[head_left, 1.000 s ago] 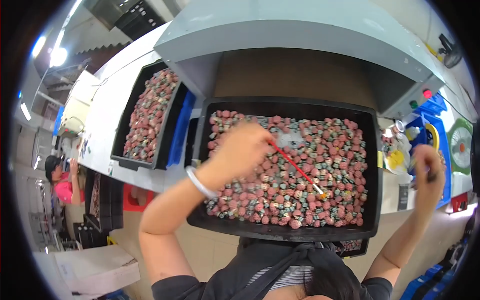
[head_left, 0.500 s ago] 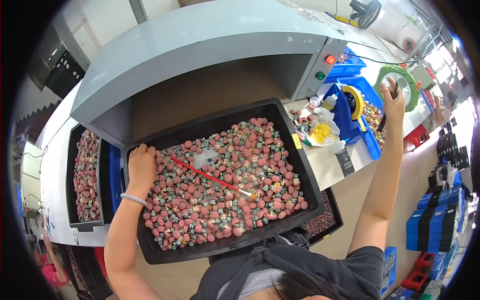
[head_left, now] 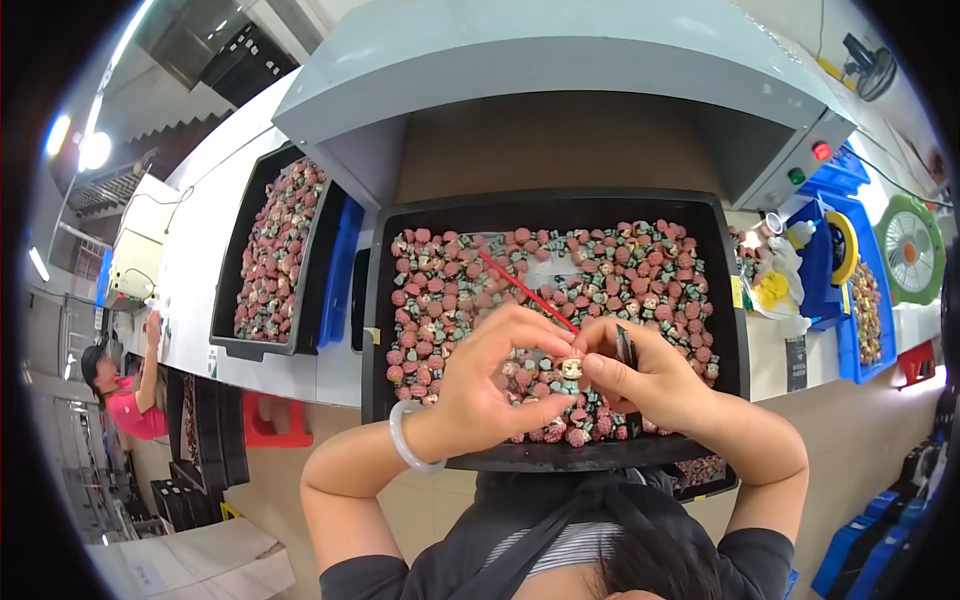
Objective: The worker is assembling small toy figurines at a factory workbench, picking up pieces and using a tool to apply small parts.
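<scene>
A small figurine [head_left: 571, 371] with a pale face and a grey-green body sits between my two hands above a black tray [head_left: 560, 458]. My left hand [head_left: 485, 378] pinches it, forefinger at the top and thumb underneath. From the other side, the thumb and fingertips of my right hand [head_left: 650, 375] come right up to it. That hand also grips a slim black tool [head_left: 627, 348], whose kind I cannot make out. Many pink-topped figurines [head_left: 425, 290] fill the tray. A red-handled brush [head_left: 515, 284] lies across them, its bristle end hidden behind my fingers.
Behind the tray stands a grey hooded machine [head_left: 560, 70] with a lit red button. Another tray of figurines [head_left: 275, 250] is at left. On the right are blue bins [head_left: 825, 265], a yellow tape roll [head_left: 843, 245] and a green fan [head_left: 908, 250]. A person [head_left: 135, 385] works far left.
My left hand has left the tray's left rim, and my right has come back from the right beside the fan. Both now meet over the tray around a figurine. The view has shifted left.
</scene>
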### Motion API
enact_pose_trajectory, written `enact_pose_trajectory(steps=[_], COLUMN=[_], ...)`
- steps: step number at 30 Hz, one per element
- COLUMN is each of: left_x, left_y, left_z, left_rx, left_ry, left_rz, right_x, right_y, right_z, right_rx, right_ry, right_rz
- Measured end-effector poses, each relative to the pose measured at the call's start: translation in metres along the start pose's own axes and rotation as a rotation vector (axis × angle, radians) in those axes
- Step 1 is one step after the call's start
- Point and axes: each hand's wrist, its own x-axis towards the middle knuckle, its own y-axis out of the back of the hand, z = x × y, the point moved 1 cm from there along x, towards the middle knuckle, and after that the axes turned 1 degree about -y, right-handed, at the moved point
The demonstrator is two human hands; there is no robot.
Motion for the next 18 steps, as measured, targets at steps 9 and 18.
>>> enact_pose_trajectory(steps=[9,18], left_x=[0.002,0.002], left_y=[-0.002,-0.002], left_z=[-0.005,-0.002], left_rx=[0.033,0.26], left_ry=[-0.147,-0.148], left_rz=[-0.018,0.018], right_x=[0.007,0.008], right_y=[0.005,0.007], right_z=[0.006,0.014], right_rx=[0.13,0.094], right_ry=[-0.002,-0.091], right_rz=[-0.028,-0.074])
